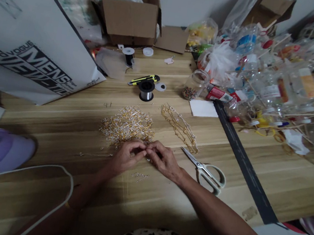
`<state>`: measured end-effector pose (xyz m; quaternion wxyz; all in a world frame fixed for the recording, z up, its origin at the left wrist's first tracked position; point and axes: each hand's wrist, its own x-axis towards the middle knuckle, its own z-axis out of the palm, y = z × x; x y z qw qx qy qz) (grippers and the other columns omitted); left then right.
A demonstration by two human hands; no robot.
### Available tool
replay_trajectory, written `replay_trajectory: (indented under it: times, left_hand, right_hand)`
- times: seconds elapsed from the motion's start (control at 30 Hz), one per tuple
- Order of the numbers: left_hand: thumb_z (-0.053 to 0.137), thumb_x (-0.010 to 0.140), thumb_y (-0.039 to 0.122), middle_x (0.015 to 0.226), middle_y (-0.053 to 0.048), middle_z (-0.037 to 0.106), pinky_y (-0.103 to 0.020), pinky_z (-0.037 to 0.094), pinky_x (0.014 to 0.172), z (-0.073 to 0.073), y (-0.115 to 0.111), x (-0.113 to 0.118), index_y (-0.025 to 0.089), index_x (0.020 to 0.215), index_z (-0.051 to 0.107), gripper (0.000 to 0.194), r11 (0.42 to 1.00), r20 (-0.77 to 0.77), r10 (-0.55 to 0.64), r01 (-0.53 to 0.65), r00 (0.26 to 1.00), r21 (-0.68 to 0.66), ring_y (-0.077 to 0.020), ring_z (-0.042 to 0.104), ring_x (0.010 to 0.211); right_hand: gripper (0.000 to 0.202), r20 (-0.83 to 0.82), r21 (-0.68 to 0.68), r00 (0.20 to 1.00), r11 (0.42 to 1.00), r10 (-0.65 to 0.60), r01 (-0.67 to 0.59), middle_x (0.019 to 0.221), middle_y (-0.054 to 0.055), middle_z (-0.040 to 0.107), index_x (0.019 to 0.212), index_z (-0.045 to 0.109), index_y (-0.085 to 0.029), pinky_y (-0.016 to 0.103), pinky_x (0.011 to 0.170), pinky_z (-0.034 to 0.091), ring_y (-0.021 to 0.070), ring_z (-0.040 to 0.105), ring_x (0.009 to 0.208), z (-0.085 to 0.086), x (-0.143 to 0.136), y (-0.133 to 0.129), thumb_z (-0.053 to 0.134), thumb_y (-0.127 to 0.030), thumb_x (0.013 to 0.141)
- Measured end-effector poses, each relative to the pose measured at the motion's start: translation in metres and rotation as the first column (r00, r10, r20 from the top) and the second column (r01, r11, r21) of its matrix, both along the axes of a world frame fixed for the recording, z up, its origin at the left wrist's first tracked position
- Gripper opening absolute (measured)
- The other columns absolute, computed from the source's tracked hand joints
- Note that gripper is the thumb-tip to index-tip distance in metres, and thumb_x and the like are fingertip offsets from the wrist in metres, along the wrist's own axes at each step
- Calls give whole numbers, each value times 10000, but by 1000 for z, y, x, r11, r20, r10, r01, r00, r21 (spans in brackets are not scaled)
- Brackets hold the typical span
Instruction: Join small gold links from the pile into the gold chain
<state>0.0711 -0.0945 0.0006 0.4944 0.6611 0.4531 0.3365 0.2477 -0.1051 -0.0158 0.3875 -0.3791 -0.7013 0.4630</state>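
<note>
Tiny gold and silver pieces (pixel 128 123)

Hands: two, one left hand (pixel 127 156) and one right hand (pixel 165 161).
Scissors (pixel 204 174): one pair, to the right.
Heap of small gold and silver pieces (pixel 127 123): one; its pieces are too many for counting.
Bunch of long chains (pixel 179 128): one; the strands overlap, so their number is not certain.
Spools: two, one silver spool (pixel 146 92) and, farther, one dark spool (pixel 128 56).
Yellow-black cutter (pixel 141 79): one.
Jar with beads (pixel 192 89): one.
Open cardboard boxes: two, a far left box (pixel 129 19) and a far right box (pixel 277 8).
Plastic bottles (pixel 270 88): many, far right, impossible to count exactly.
</note>
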Motion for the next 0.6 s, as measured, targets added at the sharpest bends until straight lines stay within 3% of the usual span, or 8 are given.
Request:
replay_trajectory:
  times: [0.27,0.6]
  left_hand:
    - [666,712,228,702,-17,640,-232,461,640,-2,-1,0,129,757,621,118,968,113,-39,65,993,-243,-131,590,658]
    - [668,715,226,664,-5,623,-217,436,622,-4,-2,-1,129,698,616,111,980,101,-15,35,995,-197,-115,564,636]
  right_hand:
    - [112,-16,-1,1000,1000,6,-6,692,-21,518,910,536,-179,205,601,403,98,484,605,1,-1,0,479,-271,940]
    - [143,12,9,1000,1000,2,-2,706,-11,543,926,545,-175,206,598,409,103,502,616,0,0,0,476,-299,943]
